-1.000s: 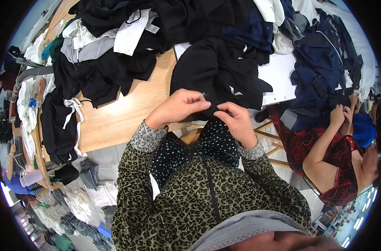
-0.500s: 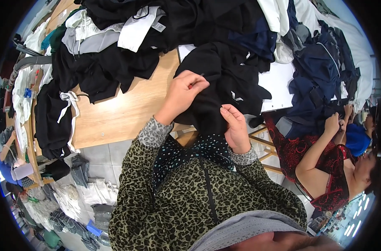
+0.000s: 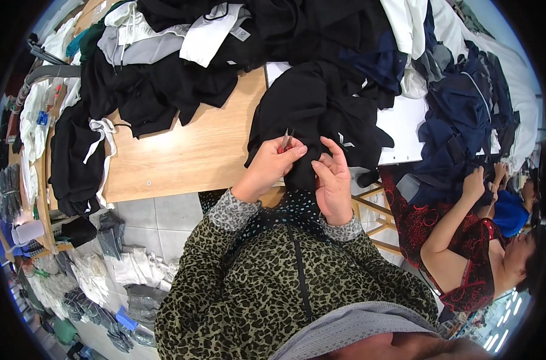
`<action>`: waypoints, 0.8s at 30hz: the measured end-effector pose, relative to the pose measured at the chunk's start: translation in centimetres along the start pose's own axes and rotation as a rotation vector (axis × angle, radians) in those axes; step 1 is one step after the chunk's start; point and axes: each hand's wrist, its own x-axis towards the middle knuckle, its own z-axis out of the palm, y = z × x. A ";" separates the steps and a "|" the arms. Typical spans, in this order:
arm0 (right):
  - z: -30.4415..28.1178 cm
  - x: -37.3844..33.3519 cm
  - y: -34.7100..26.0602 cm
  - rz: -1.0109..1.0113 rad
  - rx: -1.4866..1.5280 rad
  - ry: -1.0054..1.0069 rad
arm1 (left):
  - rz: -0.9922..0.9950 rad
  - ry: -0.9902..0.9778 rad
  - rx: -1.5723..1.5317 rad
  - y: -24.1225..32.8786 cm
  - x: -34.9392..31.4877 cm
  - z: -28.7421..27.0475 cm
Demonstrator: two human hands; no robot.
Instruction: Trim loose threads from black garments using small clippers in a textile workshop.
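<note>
A black garment (image 3: pixel 294 102) hangs over the near edge of the table in front of me. My left hand (image 3: pixel 268 168) is closed around small thread snips (image 3: pixel 287 144) with red on the handle. Their slim metal blades point up and away, over the black cloth. Just to the right, my right hand (image 3: pixel 334 191) is held over the same garment with index finger and thumb apart. Nothing shows between its fingers. A small white label (image 3: pixel 345 140) lies on the black cloth beyond that hand.
Piled black clothes (image 3: pixel 159 90) cover the back of the wooden table (image 3: pixel 183 156), with a white garment (image 3: pixel 208 36) on top. Dark blue clothes (image 3: pixel 456 108) lie to the right, where a person in red and black (image 3: pixel 459 240) works. Bundled packs (image 3: pixel 144 270) lie on the floor at left.
My left hand has come lower, and the snips' blades now show. My right hand's thumb and index finger have moved apart from a pinch. The whole view has shifted slightly.
</note>
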 end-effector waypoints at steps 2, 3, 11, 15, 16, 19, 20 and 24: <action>-0.4 0.0 0.2 -0.008 -0.015 -0.019 | 0.014 -0.008 -0.002 0.0 0.2 0.2; -0.8 0.0 0.3 -0.009 -0.029 -0.027 | 0.012 -0.002 -0.010 0.0 0.3 0.4; -0.7 -0.1 0.0 -0.033 -0.072 -0.005 | 0.053 0.035 -0.012 -0.7 0.9 0.7; -0.1 -0.3 -0.5 -0.033 -0.070 -0.020 | 0.099 0.028 0.021 -1.0 0.9 0.9; 0.2 -0.3 -0.7 -0.038 -0.079 -0.008 | 0.107 0.018 0.040 -1.0 0.9 0.9; -0.9 0.4 -1.1 -0.168 -0.318 -0.167 | 0.393 -0.015 0.162 -0.5 1.0 0.7; -1.2 0.4 -1.9 -0.217 -0.391 -0.229 | 0.393 -0.023 0.164 -0.1 1.0 0.5; -2.8 1.2 -3.8 -0.695 -1.063 -0.245 | 0.369 -0.193 0.474 0.4 0.8 -0.3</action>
